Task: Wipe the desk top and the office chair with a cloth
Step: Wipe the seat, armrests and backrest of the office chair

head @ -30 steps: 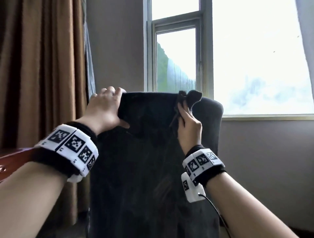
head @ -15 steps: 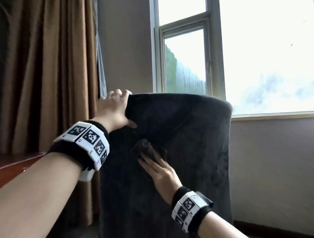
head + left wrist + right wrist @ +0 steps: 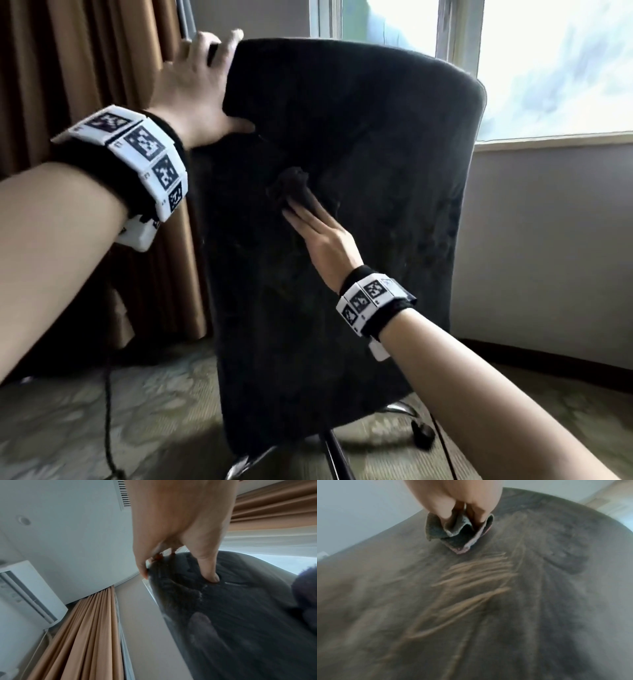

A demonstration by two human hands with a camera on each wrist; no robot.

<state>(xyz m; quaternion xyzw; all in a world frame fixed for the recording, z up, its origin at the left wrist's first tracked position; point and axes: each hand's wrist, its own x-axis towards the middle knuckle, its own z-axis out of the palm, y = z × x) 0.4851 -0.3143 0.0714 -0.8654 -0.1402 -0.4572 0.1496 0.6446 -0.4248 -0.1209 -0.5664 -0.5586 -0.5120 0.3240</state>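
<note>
The office chair's dark upholstered back (image 3: 359, 257) stands upright in front of me. My left hand (image 3: 202, 78) grips its top left corner, thumb on the near face and fingers over the edge (image 3: 180, 540). A dark bunched cloth (image 3: 289, 185) lies against the middle of the chair back (image 3: 471, 615). My right hand (image 3: 308, 222) holds it there with fingers stretched out. In the right wrist view the cloth (image 3: 453, 536) is folded and pinched between thumb and fingers of that hand (image 3: 458, 500). The desk is not in view.
Brown curtains (image 3: 102, 68) hang close to the chair's left side, with a window (image 3: 548, 68) and sill behind it. Chrome chair legs (image 3: 246, 462) and a black cable (image 3: 108, 411) lie on the patterned carpet. An air conditioner (image 3: 25, 588) hangs on the wall.
My right hand has drawn the cloth from the chair back's top edge down to its middle. The left hand stays on the top left corner. The head view has tilted downward.
</note>
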